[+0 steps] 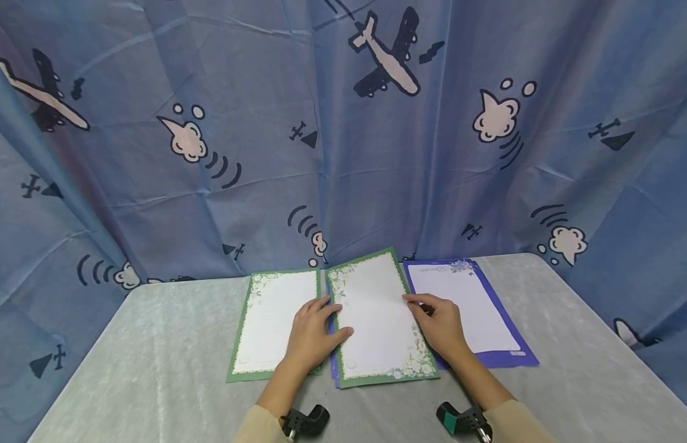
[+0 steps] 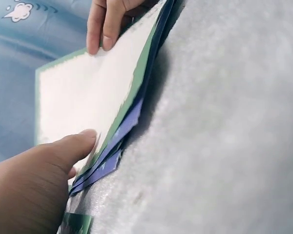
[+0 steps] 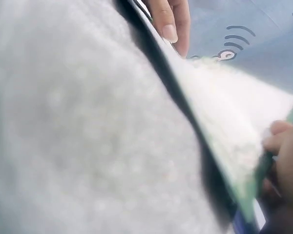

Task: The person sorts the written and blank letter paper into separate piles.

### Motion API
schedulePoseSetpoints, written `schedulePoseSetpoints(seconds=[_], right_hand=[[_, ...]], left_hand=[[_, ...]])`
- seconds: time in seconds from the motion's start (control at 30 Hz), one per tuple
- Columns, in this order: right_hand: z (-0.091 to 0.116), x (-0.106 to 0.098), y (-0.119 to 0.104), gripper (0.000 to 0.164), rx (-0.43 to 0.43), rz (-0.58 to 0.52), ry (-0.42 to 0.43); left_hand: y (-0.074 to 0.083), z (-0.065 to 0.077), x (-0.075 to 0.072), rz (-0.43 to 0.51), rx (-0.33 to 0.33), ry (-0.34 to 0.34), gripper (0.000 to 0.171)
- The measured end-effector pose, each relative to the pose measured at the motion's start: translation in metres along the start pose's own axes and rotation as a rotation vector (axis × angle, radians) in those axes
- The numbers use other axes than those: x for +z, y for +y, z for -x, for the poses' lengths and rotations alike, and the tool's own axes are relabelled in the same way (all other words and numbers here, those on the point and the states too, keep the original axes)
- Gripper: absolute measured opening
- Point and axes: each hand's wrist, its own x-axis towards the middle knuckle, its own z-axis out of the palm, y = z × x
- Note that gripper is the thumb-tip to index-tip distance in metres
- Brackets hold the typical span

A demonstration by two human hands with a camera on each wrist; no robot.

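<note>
A stack of decorated paper sheets lies in the middle, its top sheet [image 1: 376, 314] white with a green border and printed flowers. Purple edges [image 2: 127, 119] of other sheets stick out beneath it. At the stack's left edge my left hand [image 1: 312, 335] holds it, the thumb [image 2: 80, 144] on top and the other fingers along the side, partly hidden. Pinched between the thumb and forefinger of my right hand [image 1: 443, 326] is the right edge of the top sheet, which stands a little raised there. The right hand's remaining fingers are partly hidden.
Another green-bordered sheet [image 1: 277, 320] lies flat to the left, partly under my left hand. To the right lies a purple-bordered sheet [image 1: 487, 314], partly under my right forearm. A pale cloth covers the table [image 1: 155, 369]; a blue printed curtain [image 1: 254, 154] hangs behind.
</note>
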Motion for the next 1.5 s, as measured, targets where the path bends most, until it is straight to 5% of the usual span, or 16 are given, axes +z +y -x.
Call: schedulePoseSetpoints(seconds=[0.27, 0.5, 0.6, 0.93, 1.27, 1.5], right_hand=[[-0.002, -0.002, -0.005, 0.017, 0.147, -0.150, 0.000], [-0.004, -0.001, -0.009, 0.018, 0.229, -0.204, 0.028], [-0.005, 0.000, -0.011, 0.019, 0.268, -0.233, 0.036], [-0.006, -0.002, -0.019, 0.021, 0.276, -0.251, 0.039], [-0.007, -0.010, -0.033, 0.033, 0.180, -0.337, -0.197], [-0.010, -0.018, -0.055, 0.042, 0.163, -0.339, -0.325]], left_hand=[[0.002, -0.003, 0.001, 0.109, -0.030, 0.069, 0.040], [0.006, -0.006, -0.003, 0.291, -0.142, 0.090, 0.033], [0.008, -0.006, -0.006, 0.364, -0.130, 0.114, 0.029], [0.016, -0.008, -0.021, 0.518, -0.124, -0.029, 0.021], [0.025, -0.012, -0.048, 0.590, -0.175, 0.075, 0.021], [0.035, -0.013, -0.064, 0.690, -0.111, 0.063, 0.023]])
